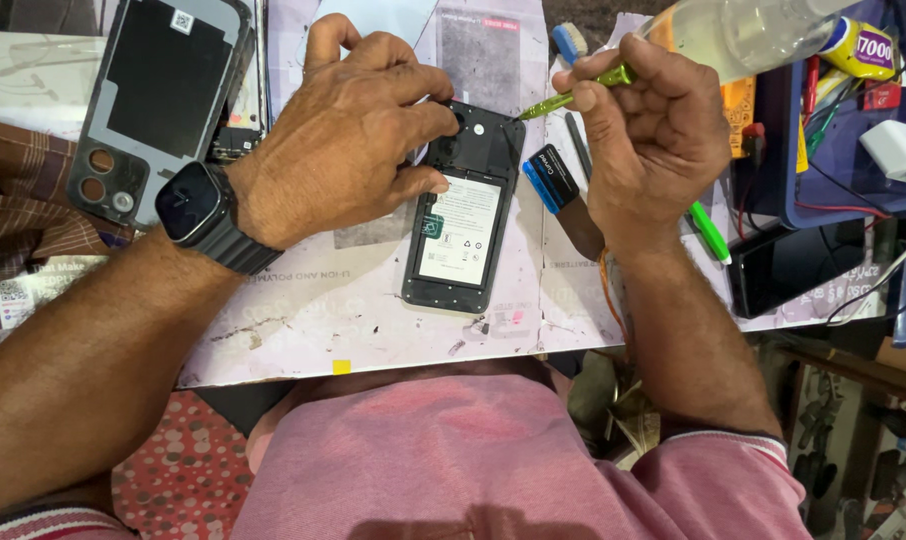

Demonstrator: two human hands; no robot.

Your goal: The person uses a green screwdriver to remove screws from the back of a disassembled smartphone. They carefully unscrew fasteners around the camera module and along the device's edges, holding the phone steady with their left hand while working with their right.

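An opened black phone [463, 225] lies face down on the worn white work mat [353, 310], its white-labelled battery showing. My left hand [348, 135], with a dark smartwatch on the wrist, presses its fingertips on the phone's upper left corner. My right hand [653, 130] grips a thin green screwdriver [573, 97] whose metal tip points at the phone's top right edge.
A grey phone back cover [158, 95] lies at the upper left. A small black and blue tool [553, 178] and a green pen [710, 232] rest right of the phone. A clear bottle [743, 35], a dark phone [793, 262], a white charger [898, 150] and cables crowd the right side.
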